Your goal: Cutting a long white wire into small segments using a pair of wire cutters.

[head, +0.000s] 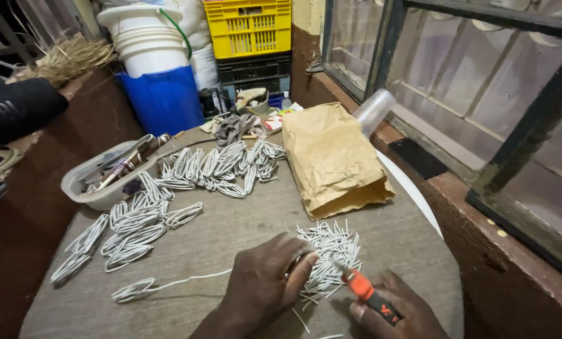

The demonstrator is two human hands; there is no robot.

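Two hands meet: left hand (265, 276) on cut wires (328, 254), right hand (394, 311) gripping cutters (364, 290).

a grey round table (230, 232) lies under the grip. right of the grip a dark-framed window (482, 81) tops a brown ledge (507, 282). beyond, stacked crates (249, 37) and white buckets (146, 44).

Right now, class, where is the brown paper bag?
In the head view, the paper bag lies right of centre on the table, just beyond the cut wire pieces.
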